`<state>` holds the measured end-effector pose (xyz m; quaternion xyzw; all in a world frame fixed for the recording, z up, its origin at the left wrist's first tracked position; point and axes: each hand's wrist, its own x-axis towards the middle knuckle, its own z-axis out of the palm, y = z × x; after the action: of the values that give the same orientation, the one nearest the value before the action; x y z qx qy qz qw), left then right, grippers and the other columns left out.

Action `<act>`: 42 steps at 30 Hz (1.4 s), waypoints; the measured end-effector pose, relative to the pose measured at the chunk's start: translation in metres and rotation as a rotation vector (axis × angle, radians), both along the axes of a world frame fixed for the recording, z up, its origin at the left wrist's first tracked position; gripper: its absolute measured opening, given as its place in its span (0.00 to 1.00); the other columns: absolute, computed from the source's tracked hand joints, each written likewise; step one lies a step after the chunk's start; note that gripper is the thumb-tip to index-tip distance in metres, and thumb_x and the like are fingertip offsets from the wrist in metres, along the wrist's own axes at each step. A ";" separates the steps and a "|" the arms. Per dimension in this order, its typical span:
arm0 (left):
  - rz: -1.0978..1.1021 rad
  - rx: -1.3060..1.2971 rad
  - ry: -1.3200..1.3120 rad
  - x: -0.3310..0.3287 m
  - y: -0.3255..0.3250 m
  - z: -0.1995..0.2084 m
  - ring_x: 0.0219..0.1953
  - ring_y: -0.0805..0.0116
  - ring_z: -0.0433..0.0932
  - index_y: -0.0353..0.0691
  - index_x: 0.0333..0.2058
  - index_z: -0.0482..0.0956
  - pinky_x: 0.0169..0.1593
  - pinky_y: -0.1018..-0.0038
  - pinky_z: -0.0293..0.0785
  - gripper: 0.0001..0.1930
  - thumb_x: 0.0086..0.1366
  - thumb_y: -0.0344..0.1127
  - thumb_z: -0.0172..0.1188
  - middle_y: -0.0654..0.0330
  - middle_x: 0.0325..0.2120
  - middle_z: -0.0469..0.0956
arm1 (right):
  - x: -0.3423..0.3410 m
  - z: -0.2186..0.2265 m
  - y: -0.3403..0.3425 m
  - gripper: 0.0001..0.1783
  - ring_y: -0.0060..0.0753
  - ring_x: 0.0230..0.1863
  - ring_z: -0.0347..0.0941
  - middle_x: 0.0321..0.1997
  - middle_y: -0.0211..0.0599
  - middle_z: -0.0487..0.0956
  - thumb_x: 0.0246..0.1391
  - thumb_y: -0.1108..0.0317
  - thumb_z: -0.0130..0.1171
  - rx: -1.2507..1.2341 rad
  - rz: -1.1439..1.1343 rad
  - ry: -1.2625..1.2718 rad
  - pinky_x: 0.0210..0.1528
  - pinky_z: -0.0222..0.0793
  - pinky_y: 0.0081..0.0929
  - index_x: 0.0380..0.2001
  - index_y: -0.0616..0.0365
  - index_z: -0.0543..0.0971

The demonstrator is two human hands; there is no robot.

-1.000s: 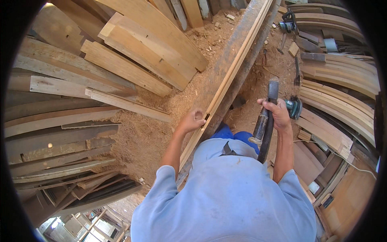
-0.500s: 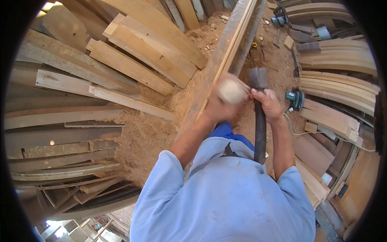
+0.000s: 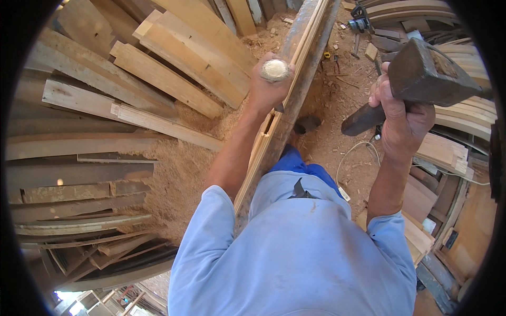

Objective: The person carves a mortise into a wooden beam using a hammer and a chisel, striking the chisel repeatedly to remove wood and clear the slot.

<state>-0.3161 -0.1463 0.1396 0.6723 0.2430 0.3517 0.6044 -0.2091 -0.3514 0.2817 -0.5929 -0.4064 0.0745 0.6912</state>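
My left hand (image 3: 259, 88) is closed round a chisel (image 3: 275, 69), whose pale, frayed handle end faces up. The dark blade tip shows below the fist, over the long narrow wooden piece (image 3: 301, 50) lying along the beam. Just nearer to me, a dark slot (image 3: 269, 124) is cut into that wood. On the right, my right hand (image 3: 405, 126) grips a dark wooden mallet (image 3: 416, 73) by its handle. The mallet's blocky head is raised well above the floor, apart from the chisel.
A heavy beam (image 3: 303, 100) runs diagonally under the wooden piece. Boards (image 3: 168, 81) lean and lie stacked at the left, with sawdust (image 3: 184, 184) around them. At the right are curved timber pieces (image 3: 458, 118), a power tool (image 3: 359, 23), a pale cord (image 3: 350, 150) and pliers (image 3: 336, 66).
My left hand has moved up and left over the beam with the chisel. My right hand has swung the mallet right and up, away from my lap; its head now looms large.
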 end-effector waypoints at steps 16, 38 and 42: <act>-0.032 0.138 -0.014 -0.011 0.004 -0.030 0.23 0.80 0.75 0.40 0.34 0.73 0.26 0.79 0.75 0.09 0.65 0.31 0.68 0.69 0.22 0.72 | -0.016 0.002 0.009 0.13 0.24 0.29 0.73 0.33 0.37 0.80 0.60 0.73 0.66 -0.048 0.047 -0.033 0.35 0.71 0.25 0.45 0.70 0.80; -0.108 -0.036 -0.066 -0.028 -0.001 -0.021 0.37 0.76 0.79 0.36 0.43 0.80 0.45 0.75 0.76 0.13 0.60 0.26 0.68 0.63 0.34 0.83 | -0.002 -0.010 0.082 0.16 0.58 0.40 0.82 0.33 0.56 0.83 0.55 0.61 0.60 -1.098 0.113 -0.850 0.47 0.78 0.49 0.33 0.65 0.81; -0.065 -0.030 0.033 -0.025 0.001 -0.021 0.39 0.76 0.79 0.37 0.44 0.80 0.47 0.75 0.76 0.13 0.59 0.25 0.67 0.63 0.36 0.83 | 0.004 -0.001 0.082 0.15 0.59 0.40 0.82 0.34 0.58 0.83 0.55 0.62 0.59 -1.009 0.076 -0.817 0.48 0.78 0.49 0.34 0.66 0.81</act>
<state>-0.3416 -0.1453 0.1186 0.6765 0.2362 0.3168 0.6214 -0.2052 -0.2692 0.2804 -0.8104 -0.5724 0.0493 0.1146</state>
